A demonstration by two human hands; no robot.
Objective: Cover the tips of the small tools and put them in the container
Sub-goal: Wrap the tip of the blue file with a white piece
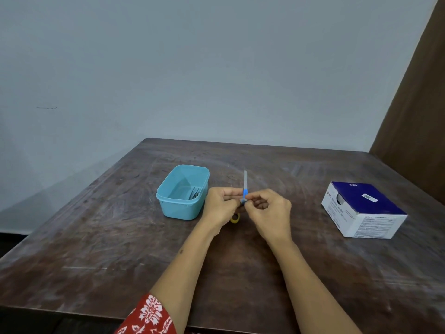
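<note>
The white and dark-blue cardboard box [363,209] at the right of the table carries a "BD" mark on its top and side; the remaining print and the small white label on the top are too small to read. The table [96,237] is dark brown wood with a scuffed, whitish-streaked surface; behind it stands a plain pale blue-grey wall [192,68], with a brown panel [419,116] at the right edge. One teal container [183,192] stands left of the hands, open-topped, with a few grey items inside, count unclear. One small tool [245,186], slim, with a blue band and a clear upper part, is held upright between both hands, just right of the container; the left hand [220,206] grips its lower end with curled fingers; the right hand [269,210] pinches it at the blue band with thumb and forefinger. One yellow ring-shaped item [235,218] lies on the table beneath the hands. A red patterned sleeve [149,317] covers the left upper arm.
</note>
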